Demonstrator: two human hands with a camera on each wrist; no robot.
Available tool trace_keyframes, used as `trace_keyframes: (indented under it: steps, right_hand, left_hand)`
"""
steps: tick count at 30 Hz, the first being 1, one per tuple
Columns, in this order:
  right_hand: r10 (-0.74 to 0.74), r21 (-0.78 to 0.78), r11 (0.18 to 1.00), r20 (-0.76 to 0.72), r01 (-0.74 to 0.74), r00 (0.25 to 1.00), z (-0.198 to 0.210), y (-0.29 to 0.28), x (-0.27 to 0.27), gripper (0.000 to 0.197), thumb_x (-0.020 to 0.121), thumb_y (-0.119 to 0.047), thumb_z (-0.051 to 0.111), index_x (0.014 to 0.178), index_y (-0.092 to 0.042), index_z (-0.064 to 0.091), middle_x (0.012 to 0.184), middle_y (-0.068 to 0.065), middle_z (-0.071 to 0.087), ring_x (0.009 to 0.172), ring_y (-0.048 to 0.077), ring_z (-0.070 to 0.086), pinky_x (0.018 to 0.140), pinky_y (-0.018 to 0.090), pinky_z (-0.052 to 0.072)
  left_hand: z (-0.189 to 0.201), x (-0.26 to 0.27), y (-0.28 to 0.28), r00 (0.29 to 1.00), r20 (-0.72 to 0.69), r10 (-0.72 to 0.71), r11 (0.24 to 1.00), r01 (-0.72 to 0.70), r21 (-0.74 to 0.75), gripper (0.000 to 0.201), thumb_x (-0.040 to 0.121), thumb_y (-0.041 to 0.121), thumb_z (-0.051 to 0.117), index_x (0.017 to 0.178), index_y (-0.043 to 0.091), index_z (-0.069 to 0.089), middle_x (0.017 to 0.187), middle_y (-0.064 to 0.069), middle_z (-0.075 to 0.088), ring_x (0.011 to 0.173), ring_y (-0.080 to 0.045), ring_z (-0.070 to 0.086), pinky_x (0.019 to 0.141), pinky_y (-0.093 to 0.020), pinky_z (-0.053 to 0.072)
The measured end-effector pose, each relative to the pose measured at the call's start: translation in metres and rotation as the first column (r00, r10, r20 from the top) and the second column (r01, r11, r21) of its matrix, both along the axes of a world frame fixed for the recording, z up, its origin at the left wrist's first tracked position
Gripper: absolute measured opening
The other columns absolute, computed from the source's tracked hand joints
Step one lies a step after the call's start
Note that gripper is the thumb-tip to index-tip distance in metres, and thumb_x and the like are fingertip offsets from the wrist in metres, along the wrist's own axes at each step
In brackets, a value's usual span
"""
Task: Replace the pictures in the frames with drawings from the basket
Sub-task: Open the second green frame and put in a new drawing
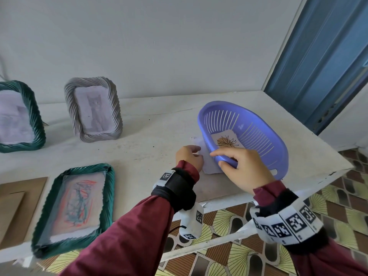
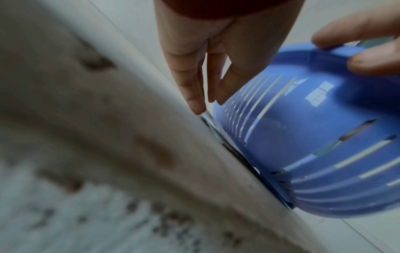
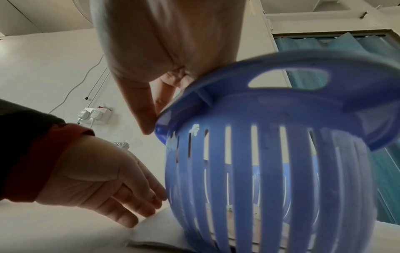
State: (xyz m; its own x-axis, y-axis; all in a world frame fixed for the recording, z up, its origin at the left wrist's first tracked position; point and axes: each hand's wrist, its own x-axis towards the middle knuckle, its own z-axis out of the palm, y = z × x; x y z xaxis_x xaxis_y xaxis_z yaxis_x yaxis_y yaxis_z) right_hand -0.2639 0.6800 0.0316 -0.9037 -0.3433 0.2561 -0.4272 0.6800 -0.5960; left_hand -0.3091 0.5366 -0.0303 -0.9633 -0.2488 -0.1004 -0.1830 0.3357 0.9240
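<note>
A blue slotted basket [image 1: 258, 124] stands tilted on the right of the white table [image 1: 151, 136]. My right hand [image 1: 219, 158] grips its near rim, thumb under and fingers over. A drawing of a spiky brown plant [image 1: 226, 140] lies inside. A white sheet [image 1: 210, 166] lies on the table, partly under the basket's left side. My left hand [image 1: 192, 154] rests its straight fingers on that sheet beside the basket wall [image 2: 324, 145]. In the right wrist view the left hand's fingers [image 3: 138, 202] lie flat on the sheet [image 3: 155, 231] next to the basket [image 3: 270, 154].
A grey frame with a cat picture [image 1: 93, 108] and a green frame [image 1: 18, 116] stand at the back left. Another green frame [image 1: 73, 208] lies flat near the front edge with a scribbled drawing in it. Brown cardboard backing [image 1: 18, 208] lies left of it. A blue door [image 1: 322, 56] is at the right.
</note>
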Motion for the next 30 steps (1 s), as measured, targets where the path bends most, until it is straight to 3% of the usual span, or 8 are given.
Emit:
trace_keyframes:
  steps: [3, 7, 11, 14, 18, 23, 27, 30]
  right_hand:
    - [0.009, 0.013, 1.000, 0.031, -0.009, 0.999, -0.001, 0.000, 0.000, 0.032, 0.083, -0.004, 0.058, 0.103, -0.026, 0.070, 0.102, -0.011, 0.069, 0.091, -0.002, 0.058, 0.076, -0.002, 0.037]
    - [0.020, 0.052, 0.998, 0.081, -0.025, 0.996, -0.001, -0.001, 0.001, 0.031, 0.084, -0.007, 0.058, 0.106, -0.028, 0.068, 0.106, -0.008, 0.068, 0.101, 0.007, 0.060, 0.088, 0.017, 0.044]
    - [0.049, 0.062, 0.996, 0.153, -0.060, 0.987, 0.007, 0.002, 0.000, 0.031, 0.086, -0.012, 0.059, 0.108, -0.033, 0.066, 0.103, -0.018, 0.064, 0.092, 0.001, 0.060, 0.078, 0.005, 0.042]
    - [0.067, 0.016, 0.997, 0.206, -0.072, 0.976, 0.031, 0.006, -0.004, 0.028, 0.085, -0.020, 0.062, 0.103, -0.042, 0.064, 0.103, -0.018, 0.066, 0.091, 0.001, 0.062, 0.082, 0.013, 0.047]
    - [0.045, -0.036, 0.999, 0.163, -0.039, 0.986, 0.082, 0.009, -0.026, 0.022, 0.084, -0.024, 0.060, 0.096, -0.041, 0.068, 0.093, -0.012, 0.069, 0.089, 0.015, 0.065, 0.082, 0.032, 0.053]
    - [-0.044, -0.075, 0.995, 0.267, 0.066, 0.963, 0.119, 0.002, -0.084, 0.020, 0.089, -0.017, 0.056, 0.102, -0.029, 0.066, 0.101, -0.001, 0.068, 0.086, 0.018, 0.067, 0.072, 0.028, 0.055]
    - [-0.137, 0.282, 0.959, 0.445, 0.006, 0.885, 0.096, -0.005, -0.134, 0.027, 0.092, -0.012, 0.050, 0.114, -0.025, 0.059, 0.116, 0.007, 0.056, 0.088, 0.024, 0.061, 0.076, 0.034, 0.054]
    - [-0.173, 0.582, 0.786, 0.528, -0.206, 0.832, 0.070, -0.010, -0.153, 0.039, 0.093, -0.007, 0.046, 0.131, -0.018, 0.048, 0.122, 0.011, 0.052, 0.074, 0.017, 0.056, 0.047, 0.013, 0.047]
  left_hand:
    - [0.002, 0.000, -0.005, 0.989, -0.142, 0.037, 0.995, -0.049, -0.082, 0.033, 0.086, 0.001, 0.045, 0.109, 0.013, 0.065, 0.110, -0.007, 0.064, 0.093, -0.020, 0.060, 0.076, -0.016, 0.038]
    - [0.009, -0.006, -0.014, 0.953, -0.294, 0.067, 0.996, -0.047, 0.075, 0.033, 0.089, 0.003, 0.046, 0.116, 0.014, 0.061, 0.121, -0.003, 0.060, 0.104, -0.019, 0.058, 0.085, -0.018, 0.040]
    - [0.018, -0.014, -0.026, 0.962, -0.257, -0.090, 0.989, 0.116, 0.089, 0.043, 0.089, 0.020, 0.057, 0.131, 0.024, 0.048, 0.133, 0.004, 0.051, 0.116, -0.012, 0.048, 0.090, -0.021, 0.037]
    - [0.021, -0.016, -0.034, 0.946, -0.234, -0.222, 0.968, 0.243, 0.065, 0.061, 0.082, 0.028, 0.067, 0.136, 0.032, 0.039, 0.143, 0.006, 0.041, 0.125, -0.008, 0.040, 0.100, -0.028, 0.036]
    - [0.027, -0.017, -0.039, 0.933, -0.191, -0.304, 0.953, 0.298, -0.057, 0.060, 0.077, 0.029, 0.072, 0.132, 0.027, 0.047, 0.148, 0.003, 0.034, 0.136, -0.008, 0.030, 0.111, -0.036, 0.030]
    - [0.040, -0.019, -0.044, 0.919, -0.157, -0.361, 0.925, 0.332, -0.186, 0.061, 0.076, 0.032, 0.073, 0.131, 0.022, 0.049, 0.146, 0.011, 0.036, 0.132, -0.008, 0.036, 0.109, -0.025, 0.027]
    - [0.042, -0.019, -0.047, 0.913, -0.144, -0.383, 0.906, 0.340, -0.254, 0.061, 0.075, 0.036, 0.073, 0.130, 0.025, 0.050, 0.145, 0.013, 0.037, 0.131, -0.007, 0.037, 0.105, -0.019, 0.024]
    - [0.043, -0.018, -0.049, 0.910, -0.131, -0.394, 0.900, 0.353, -0.257, 0.062, 0.075, 0.037, 0.072, 0.131, 0.026, 0.049, 0.145, 0.013, 0.036, 0.132, -0.006, 0.036, 0.109, -0.022, 0.024]
